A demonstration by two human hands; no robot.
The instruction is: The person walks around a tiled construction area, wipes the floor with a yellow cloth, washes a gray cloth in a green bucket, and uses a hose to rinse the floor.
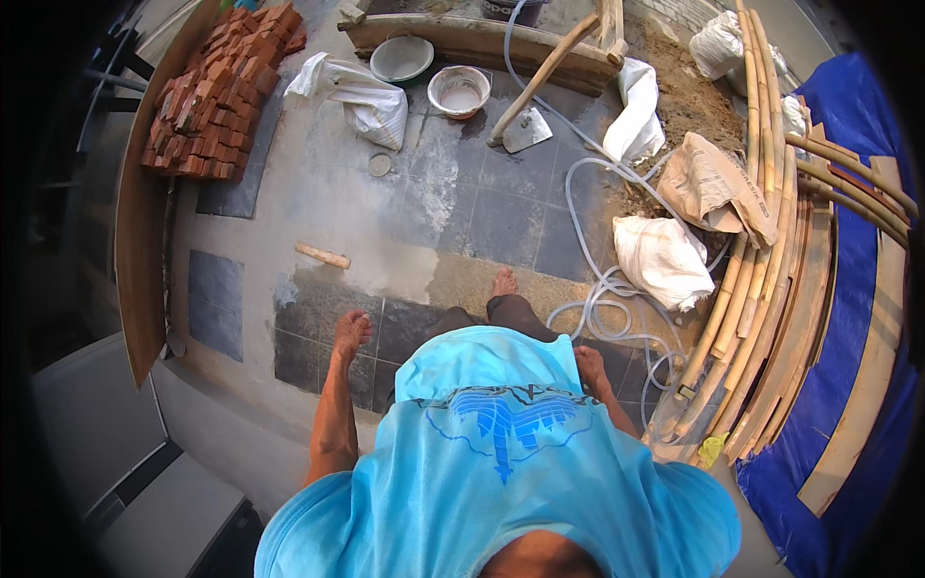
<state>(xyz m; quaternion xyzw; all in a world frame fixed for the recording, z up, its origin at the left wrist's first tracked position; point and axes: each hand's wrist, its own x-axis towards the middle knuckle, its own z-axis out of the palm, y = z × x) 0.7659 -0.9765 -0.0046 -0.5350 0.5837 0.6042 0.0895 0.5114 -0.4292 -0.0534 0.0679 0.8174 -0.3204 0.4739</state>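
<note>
My left hand (pixel 353 334) hangs at my side above dark floor tiles (pixel 340 350), its fingers loosely bent and nothing visible in it. At the hem of my blue T-shirt (pixel 498 404) is my right hand (pixel 592 367); its fingers are partly hidden, and whether they grip the cloth is unclear. A short piece of wood (pixel 323 255) lies on the floor ahead of my left hand. Loops of clear hose (pixel 614 285) lie ahead and to the right of my right hand. Farther ahead, a hoe rests with its metal blade (pixel 527 131) on the tiles and its wooden handle (pixel 553 68) slanting up.
Stacked red bricks (pixel 224 94) stand at far left beside a wooden board (pixel 141 238). A basin (pixel 402 59), a bucket (pixel 459 92) and a white sack (pixel 376 115) are ahead. Sacks (pixel 661 260), sand (pixel 672 94), bamboo poles (pixel 759 217) and blue tarpaulin (pixel 853 289) line the right.
</note>
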